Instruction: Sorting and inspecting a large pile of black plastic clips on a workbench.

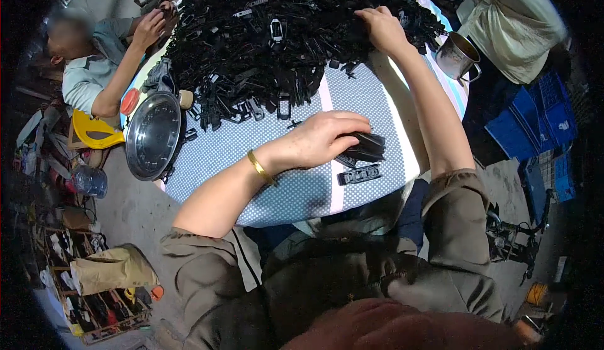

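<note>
My left hand (319, 138), with a gold bangle on its wrist, is closed around a stack of black plastic parts (370, 147) just above the near part of the table. Just below it lies a single long black plastic part (359, 175) with openings along it. My right hand (385, 30) reaches to the right side of a large heap of small black plastic parts (251, 41). Its fingers curl down into the heap, and what they grip is hidden among the dark pieces.
A dotted cloth covers the round table (283, 189). A dark round basin (153, 136) stands at its left edge, beside a red lid (129, 101). A metal mug (457, 56) is at the right edge. One co-worker (94, 76) sits left, another (513, 26) right. Blue crates (535, 120) stand beyond.
</note>
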Tool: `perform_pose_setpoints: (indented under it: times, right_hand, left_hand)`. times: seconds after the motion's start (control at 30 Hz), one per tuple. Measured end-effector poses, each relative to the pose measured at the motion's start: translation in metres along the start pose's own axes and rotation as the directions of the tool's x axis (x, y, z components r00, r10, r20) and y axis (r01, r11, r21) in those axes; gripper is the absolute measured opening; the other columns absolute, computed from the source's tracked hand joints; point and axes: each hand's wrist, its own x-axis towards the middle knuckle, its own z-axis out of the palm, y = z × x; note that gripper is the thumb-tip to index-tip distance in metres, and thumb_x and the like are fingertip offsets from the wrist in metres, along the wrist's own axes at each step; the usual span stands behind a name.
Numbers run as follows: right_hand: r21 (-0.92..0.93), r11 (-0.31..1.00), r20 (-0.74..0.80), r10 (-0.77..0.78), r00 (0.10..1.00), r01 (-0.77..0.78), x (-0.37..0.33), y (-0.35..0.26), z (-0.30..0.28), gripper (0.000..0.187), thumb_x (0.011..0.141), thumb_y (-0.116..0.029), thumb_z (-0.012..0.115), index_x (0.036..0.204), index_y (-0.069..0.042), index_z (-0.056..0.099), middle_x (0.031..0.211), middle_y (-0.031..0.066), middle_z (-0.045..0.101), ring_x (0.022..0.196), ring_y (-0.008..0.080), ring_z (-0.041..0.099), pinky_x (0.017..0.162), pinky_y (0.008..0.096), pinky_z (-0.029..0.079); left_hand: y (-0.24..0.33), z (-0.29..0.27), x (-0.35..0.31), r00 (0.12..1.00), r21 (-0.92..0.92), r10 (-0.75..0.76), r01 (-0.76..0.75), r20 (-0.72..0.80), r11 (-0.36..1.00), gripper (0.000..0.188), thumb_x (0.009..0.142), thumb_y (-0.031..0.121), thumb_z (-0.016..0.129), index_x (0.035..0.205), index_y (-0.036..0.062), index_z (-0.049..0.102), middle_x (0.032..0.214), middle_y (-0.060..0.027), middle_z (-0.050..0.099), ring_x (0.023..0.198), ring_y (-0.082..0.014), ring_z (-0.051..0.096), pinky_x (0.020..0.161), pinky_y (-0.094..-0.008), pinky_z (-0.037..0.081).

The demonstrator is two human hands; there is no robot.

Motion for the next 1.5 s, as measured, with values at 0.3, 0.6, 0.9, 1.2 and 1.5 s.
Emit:
perform_pose_setpoints:
  times: [0.3,0.6,0.9,1.2,1.5]
  right_hand:
    - [-0.121,0.993,-0.093,-0.02,0.995,0.009,0.004,-0.015,-0.02,0.014,0.071,-0.016,0.055,0.08,-0.011,0.065,0.076,0.0066,0.062,0.083,0.026,0.056,0.068,0.0397,0.047]
    - [0.587,0.787,0.143,0.131,0.981,-0.19,-0.019,-0.084,-0.049,0.022,0.079,-0.021,0.06,0.093,-0.005,0.063,0.076,0.009,0.064,0.066,0.0164,0.061,0.06,0.0276,0.047]
    - [0.145,0.979,0.3,-0.181,0.937,0.143,-0.044,-0.104,-0.053,0.013,0.066,-0.012,0.061,0.077,-0.004,0.059,0.071,0.0126,0.06,0.07,0.0311,0.059,0.062,0.0405,0.048]
    - [0.546,0.838,0.491,-0.303,0.817,-0.017,-0.041,-0.082,-0.063,0.045,0.069,-0.024,0.068,0.109,-0.006,0.058,0.098,0.0159,0.061,0.088,0.0288,0.059,0.074,0.0354,0.048]
    - [0.53,0.848,0.475,-0.315,0.822,0.018,-0.039,-0.087,-0.06,0.033,0.064,-0.013,0.071,0.095,-0.005,0.062,0.088,0.0116,0.06,0.08,0.0289,0.058,0.066,0.035,0.047]
  left_hand:
    - [-0.015,-0.007,-0.001,0.944,0.458,0.085,0.076,-0.32,0.886,0.026,0.078,0.015,0.059,0.101,0.0024,0.058,0.115,-0.0154,0.052,0.119,-0.0353,0.036,0.098,-0.0423,0.032]
    - [-0.057,-0.044,0.002,0.909,0.709,0.093,0.25,-0.407,0.66,0.023,0.078,0.015,0.056,0.098,0.0037,0.059,0.109,-0.0136,0.054,0.116,-0.0322,0.04,0.099,-0.0503,0.027]
    - [-0.05,-0.042,0.012,0.871,0.671,0.112,0.28,-0.478,0.686,0.012,0.07,0.008,0.061,0.081,0.0051,0.059,0.082,-0.0072,0.058,0.083,-0.0253,0.05,0.073,-0.0368,0.04]
    - [-0.048,-0.044,0.011,0.735,0.584,0.134,0.398,-0.664,0.707,0.025,0.072,0.006,0.061,0.096,0.0015,0.061,0.077,-0.0136,0.058,0.076,-0.0301,0.05,0.072,-0.0362,0.041]
    - [-0.03,-0.042,0.009,0.596,-0.618,-0.528,0.068,-0.604,0.783,0.036,0.083,0.008,0.056,0.116,-0.0056,0.048,0.075,0.0018,0.052,0.071,-0.0046,0.051,0.064,-0.0205,0.048]
